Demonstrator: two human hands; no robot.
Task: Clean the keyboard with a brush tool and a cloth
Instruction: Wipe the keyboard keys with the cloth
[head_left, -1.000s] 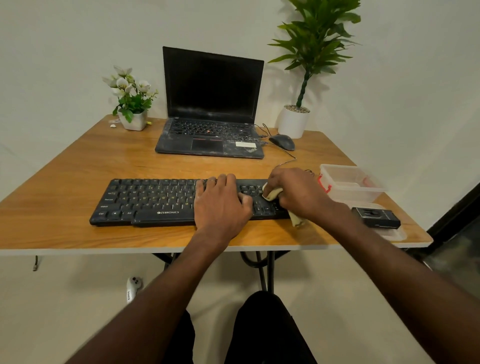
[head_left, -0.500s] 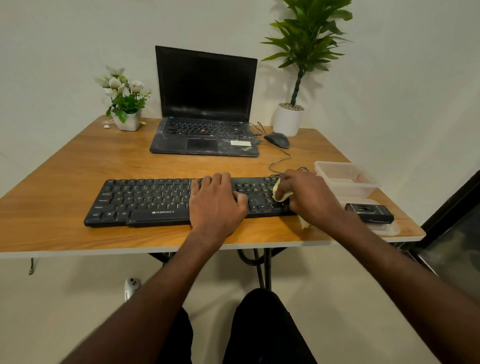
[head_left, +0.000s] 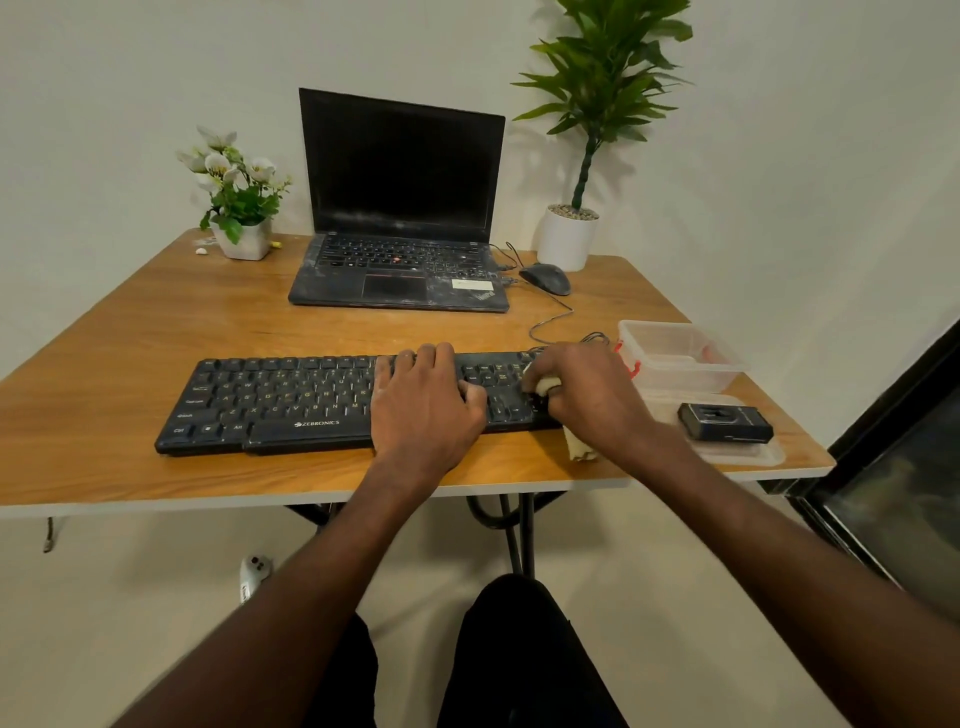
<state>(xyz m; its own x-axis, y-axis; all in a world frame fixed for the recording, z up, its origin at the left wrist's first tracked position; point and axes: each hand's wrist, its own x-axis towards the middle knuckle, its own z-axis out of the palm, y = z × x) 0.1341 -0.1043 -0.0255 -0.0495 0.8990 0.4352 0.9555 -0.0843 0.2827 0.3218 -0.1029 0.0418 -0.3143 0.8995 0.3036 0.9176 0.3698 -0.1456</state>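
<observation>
A black Zebronics keyboard (head_left: 280, 400) lies across the near part of the wooden table (head_left: 156, 332). My left hand (head_left: 423, 402) rests flat on its middle keys, fingers straight. My right hand (head_left: 584, 395) grips a pale yellow cloth (head_left: 543, 385) and presses it on the keys at the keyboard's right end. A tail of the cloth hangs out below the hand onto the table. No brush is visible.
A dusty open laptop (head_left: 400, 208) stands at the back, with a wired mouse (head_left: 545, 278) to its right. A flower pot (head_left: 241, 244) and a tall potted plant (head_left: 569, 239) flank it. A clear plastic box (head_left: 680, 356) and a small black device (head_left: 724, 423) on a lid sit at the right edge.
My right hand with the cloth has slid rightward along the keyboard's right end. The left hand has stayed on the middle keys.
</observation>
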